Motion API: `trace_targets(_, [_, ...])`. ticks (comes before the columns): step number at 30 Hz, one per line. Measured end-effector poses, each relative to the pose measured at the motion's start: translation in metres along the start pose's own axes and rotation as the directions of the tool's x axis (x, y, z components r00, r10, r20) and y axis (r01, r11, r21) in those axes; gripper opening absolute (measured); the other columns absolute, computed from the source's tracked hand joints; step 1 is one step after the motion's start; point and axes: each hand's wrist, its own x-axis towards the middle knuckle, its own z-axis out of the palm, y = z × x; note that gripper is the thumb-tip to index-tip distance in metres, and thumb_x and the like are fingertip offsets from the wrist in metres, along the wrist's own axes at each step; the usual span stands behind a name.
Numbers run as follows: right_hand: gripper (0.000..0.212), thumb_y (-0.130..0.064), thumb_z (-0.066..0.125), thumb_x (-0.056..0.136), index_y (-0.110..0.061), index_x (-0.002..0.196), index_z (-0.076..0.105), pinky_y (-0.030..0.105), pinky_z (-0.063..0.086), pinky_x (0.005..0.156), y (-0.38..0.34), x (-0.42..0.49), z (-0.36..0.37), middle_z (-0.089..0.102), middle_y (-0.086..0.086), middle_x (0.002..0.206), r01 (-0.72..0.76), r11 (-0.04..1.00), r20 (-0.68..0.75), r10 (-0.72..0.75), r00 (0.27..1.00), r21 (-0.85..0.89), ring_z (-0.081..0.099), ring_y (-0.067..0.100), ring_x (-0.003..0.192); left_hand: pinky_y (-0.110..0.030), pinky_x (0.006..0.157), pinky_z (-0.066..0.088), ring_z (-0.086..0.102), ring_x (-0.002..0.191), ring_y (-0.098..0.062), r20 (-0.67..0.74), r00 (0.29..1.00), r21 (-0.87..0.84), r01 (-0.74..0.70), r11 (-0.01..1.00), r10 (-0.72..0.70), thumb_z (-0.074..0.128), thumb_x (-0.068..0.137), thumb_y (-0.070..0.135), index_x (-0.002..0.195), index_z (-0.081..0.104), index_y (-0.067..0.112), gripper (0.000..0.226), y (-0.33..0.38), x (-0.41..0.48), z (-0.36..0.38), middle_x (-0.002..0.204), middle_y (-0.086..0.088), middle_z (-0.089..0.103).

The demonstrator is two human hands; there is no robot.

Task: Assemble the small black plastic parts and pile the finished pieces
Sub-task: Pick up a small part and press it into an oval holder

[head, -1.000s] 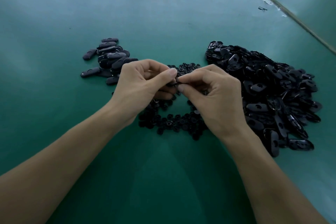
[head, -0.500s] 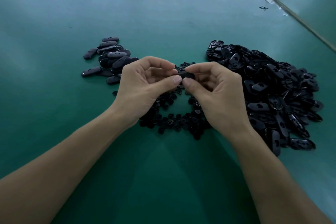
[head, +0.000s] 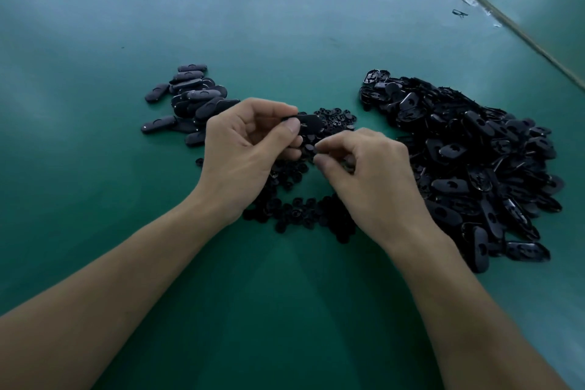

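My left hand pinches an oval shell above the round inserts; my right hand curls over them, whether gripping one I cannot tell. A loose pinch could drop the shell among them, short of the finished pile.

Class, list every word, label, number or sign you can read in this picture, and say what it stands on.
None readable.
The black oval piece in the left hand bears only a faint pale speck, too small and blurred to read.
The heap of black shells and the green table show no lettering.
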Motion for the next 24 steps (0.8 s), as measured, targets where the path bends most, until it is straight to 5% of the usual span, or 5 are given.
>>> trace_targets(7, [0.019, -0.031, 0.065, 0.096, -0.026, 0.113, 0.073, 0.025, 0.036, 0.086, -0.01, -0.003, 0.007, 0.06, -0.005, 0.106, 0.068, 0.975, 0.155, -0.035, 0.987, -0.214, 0.049, 0.016, 0.107, -0.022, 0.066, 0.058, 0.073, 0.071, -0.015, -0.025, 1.0, -0.04, -0.007, 0.999, 0.006, 0.067, 0.091, -0.004, 0.095, 0.071, 0.007, 0.012, 0.001, -0.001, 0.001, 0.075, 0.0, 0.074])
trace_targets(13, [0.017, -0.029, 0.059, 0.1, -0.021, 0.106, 0.073, 0.025, 0.036, 0.083, -0.011, 0.0, 0.01, 0.064, 0.0, 0.103, 0.019, 0.978, 0.12, 0.006, 0.993, -0.207, 0.054, 0.019, 0.104, -0.022, 0.067, 0.058, 0.074, 0.071, -0.015, -0.031, 1.0, -0.044, 0.004, 0.999, -0.005, 0.065, 0.092, -0.005, 0.097, 0.071, 0.009, 0.016, 0.0, -0.001, 0.001, 0.075, -0.002, 0.075])
trace_targets(18, [0.013, -0.019, 0.054, 0.103, -0.016, 0.102, 0.066, 0.036, 0.049, 0.081, -0.01, 0.0, 0.005, 0.066, -0.001, 0.094, -0.032, 0.999, -0.034, 0.032, 0.999, -0.004, 0.06, 0.018, 0.089, -0.022, 0.068, 0.058, 0.075, 0.072, -0.016, -0.033, 0.999, -0.025, 0.005, 1.0, -0.005, 0.067, 0.091, -0.006, 0.093, 0.07, 0.007, 0.014, -0.001, -0.002, 0.001, 0.076, -0.003, 0.075])
trace_targets(22, [0.028, -0.01, 0.055, 0.1, -0.017, 0.124, 0.067, 0.008, 0.038, 0.085, -0.004, 0.001, -0.001, 0.062, -0.004, 0.101, -0.078, 0.997, -0.07, 0.079, 0.994, 0.015, 0.056, 0.009, 0.094, -0.023, 0.069, 0.058, 0.074, 0.073, -0.017, -0.012, 1.0, -0.01, 0.007, 1.0, -0.007, 0.069, 0.089, -0.007, 0.093, 0.069, 0.007, 0.015, -0.003, -0.003, 0.001, 0.076, -0.003, 0.075])
trace_targets(24, [0.026, -0.009, 0.058, 0.099, -0.018, 0.118, 0.072, 0.0, 0.035, 0.082, -0.003, -0.001, -0.003, 0.06, -0.005, 0.1, -0.05, 0.998, -0.075, 0.052, 0.996, 0.031, 0.053, 0.005, 0.089, -0.023, 0.069, 0.058, 0.075, 0.074, -0.018, -0.009, 1.0, 0.0, 0.014, 1.0, -0.014, 0.069, 0.089, -0.007, 0.094, 0.069, 0.007, 0.015, -0.004, -0.003, 0.001, 0.076, -0.004, 0.075])
